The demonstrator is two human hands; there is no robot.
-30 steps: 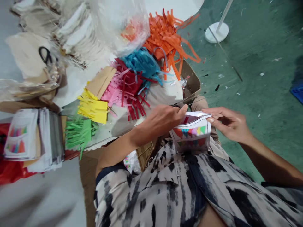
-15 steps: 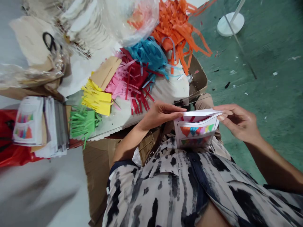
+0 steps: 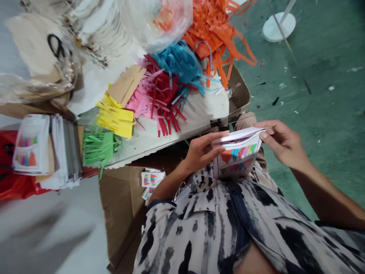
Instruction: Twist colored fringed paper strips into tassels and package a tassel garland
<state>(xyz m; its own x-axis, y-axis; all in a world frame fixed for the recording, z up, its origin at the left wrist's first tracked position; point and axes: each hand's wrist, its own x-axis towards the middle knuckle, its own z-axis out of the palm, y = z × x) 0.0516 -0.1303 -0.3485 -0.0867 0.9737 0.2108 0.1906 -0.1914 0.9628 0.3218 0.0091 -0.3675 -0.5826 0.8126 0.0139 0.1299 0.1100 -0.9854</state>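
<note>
Left grip [image 3: 200,151] and right grip [image 3: 286,144] angle inward, pinching the packet [image 3: 238,156].

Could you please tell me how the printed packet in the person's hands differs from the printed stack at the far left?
The packet is a single piece between the left hand and right hand, while the stack has many layers and no hand on it. The packet's top edge gapes, whereas the stack's front piece looks flat. Both show white surfaces with multicoloured print.

Pkt [image 3: 238,161] btwn L hand [image 3: 199,153], R hand [image 3: 286,144]
</note>
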